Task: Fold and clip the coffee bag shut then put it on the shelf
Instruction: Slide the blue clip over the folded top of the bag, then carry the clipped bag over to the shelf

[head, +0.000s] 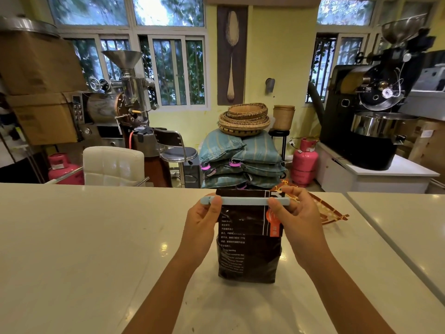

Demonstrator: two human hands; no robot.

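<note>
A dark brown coffee bag point(249, 251) with white print and an orange label stands upright on the white counter point(84, 237). Its top is folded over. A long light-blue clip point(244, 201) lies across the folded top. My left hand point(203, 221) pinches the clip's left end, thumb in front. My right hand point(295, 219) grips the right end of the clip and the bag's top corner. No shelf can be made out in view.
A brown patterned bag point(330, 210) lies flat behind my right hand. A second counter point(409, 220) adjoins on the right across a seam. Beyond the counter stand a white chair point(113, 165), stacked sacks point(240, 162), pink gas cylinders point(304, 162) and roasting machines.
</note>
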